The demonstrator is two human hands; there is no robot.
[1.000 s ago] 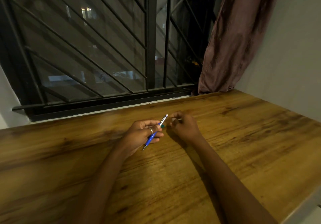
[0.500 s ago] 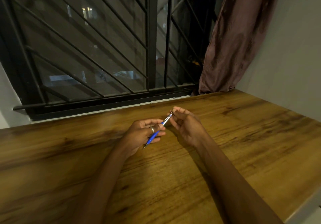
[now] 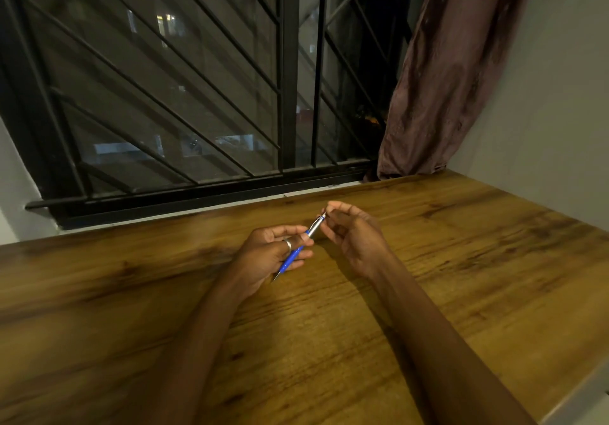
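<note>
A blue pen with a silver upper part (image 3: 298, 247) is held slanted just above the wooden table (image 3: 329, 342), its thin tip pointing down toward me. My left hand (image 3: 270, 255), a ring on one finger, grips the blue barrel between thumb and fingers. My right hand (image 3: 354, 235) has its fingers curled, and the fingertips pinch the pen's silver top end. Whether a small part sits between those fingertips is hidden.
A window with black metal bars (image 3: 286, 72) runs along the table's far edge. A brownish curtain (image 3: 438, 72) hangs at the back right beside a pale wall (image 3: 553, 101). The table's right edge (image 3: 586, 388) is close to my right forearm.
My right hand has moved from beside the pen up to its silver top end, and the fingertips now pinch it. My left hand raised the pen slightly.
</note>
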